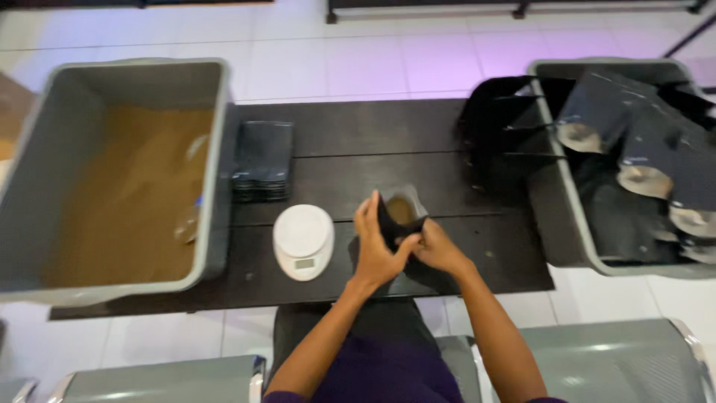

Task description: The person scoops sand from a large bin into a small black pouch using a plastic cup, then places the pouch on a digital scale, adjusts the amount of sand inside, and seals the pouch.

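Observation:
Both my hands hold a black pouch (397, 221) open at its top, over the dark table (373, 142). Brown powder shows inside the pouch's mouth. My left hand (375, 246) grips the pouch's left edge with fingers raised. Pinching the right edge, my right hand (438, 250) touches the left hand near the thumbs. A white round kitchen scale (303, 240) sits just left of my left hand.
A large grey bin (112, 175) with brown powder fills the table's left end. A stack of flat black pouches (262, 160) lies beside it. At the right, a grey bin (626, 160) holds several filled black pouches. Grey seats (619, 362) flank my lap.

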